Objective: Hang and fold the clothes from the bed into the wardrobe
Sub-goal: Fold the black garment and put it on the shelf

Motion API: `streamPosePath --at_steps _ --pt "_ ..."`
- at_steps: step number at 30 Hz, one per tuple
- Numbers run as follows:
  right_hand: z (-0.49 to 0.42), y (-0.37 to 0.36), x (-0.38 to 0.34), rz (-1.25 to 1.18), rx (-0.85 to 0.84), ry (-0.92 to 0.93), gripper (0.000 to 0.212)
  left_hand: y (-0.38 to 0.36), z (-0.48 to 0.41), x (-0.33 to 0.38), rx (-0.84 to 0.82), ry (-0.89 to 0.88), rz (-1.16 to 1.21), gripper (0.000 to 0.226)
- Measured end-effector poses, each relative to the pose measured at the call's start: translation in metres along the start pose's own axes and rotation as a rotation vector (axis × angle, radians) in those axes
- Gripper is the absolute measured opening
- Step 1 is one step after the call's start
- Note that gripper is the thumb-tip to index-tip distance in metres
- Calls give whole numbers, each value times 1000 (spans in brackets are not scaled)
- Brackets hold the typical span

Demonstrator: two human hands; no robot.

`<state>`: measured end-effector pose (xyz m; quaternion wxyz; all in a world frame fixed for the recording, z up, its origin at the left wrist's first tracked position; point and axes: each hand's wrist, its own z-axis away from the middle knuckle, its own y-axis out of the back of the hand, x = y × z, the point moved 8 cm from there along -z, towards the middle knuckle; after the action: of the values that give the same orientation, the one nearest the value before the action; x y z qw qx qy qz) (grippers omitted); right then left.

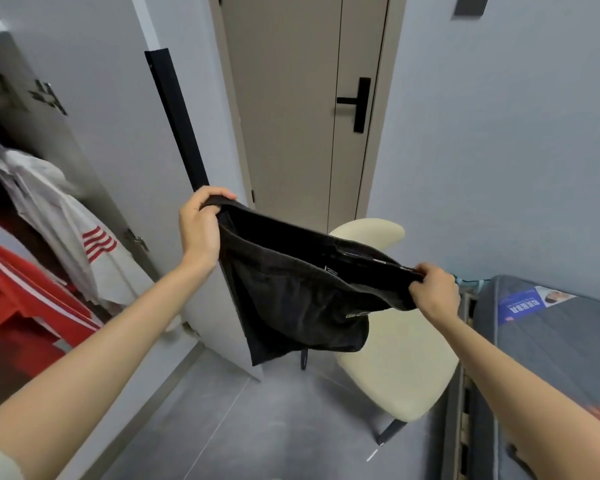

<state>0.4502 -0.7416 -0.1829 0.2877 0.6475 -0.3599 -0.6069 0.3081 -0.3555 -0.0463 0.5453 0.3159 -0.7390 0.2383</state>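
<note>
Black shorts [291,289] are hanging in mid-air between the open wardrobe [25,202] and the bed's [551,341] corner. The left hand [200,226] is pinching one waistband end high; the right hand [435,292] is gripping the other lower, so the waistband is slanting. The left hand is nearer the wardrobe.

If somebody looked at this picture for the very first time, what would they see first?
First the black cloth garment, probably shorts, held up in the middle of the view and stretched by its top edge between the left hand and the right hand. Next comes the cream padded chair just behind it on the grey floor. Then the bright red garment inside the open grey wardrobe at the far left.
</note>
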Motion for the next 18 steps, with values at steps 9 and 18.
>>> streamPosePath --at_steps 9,18 --pt "-1 -26 -37 -786 -243 -396 36 76 -8 -80 183 235 -538 43" --pt "-2 -27 -56 -309 -483 -134 29 97 -1 -115 -81 217 -990 44"
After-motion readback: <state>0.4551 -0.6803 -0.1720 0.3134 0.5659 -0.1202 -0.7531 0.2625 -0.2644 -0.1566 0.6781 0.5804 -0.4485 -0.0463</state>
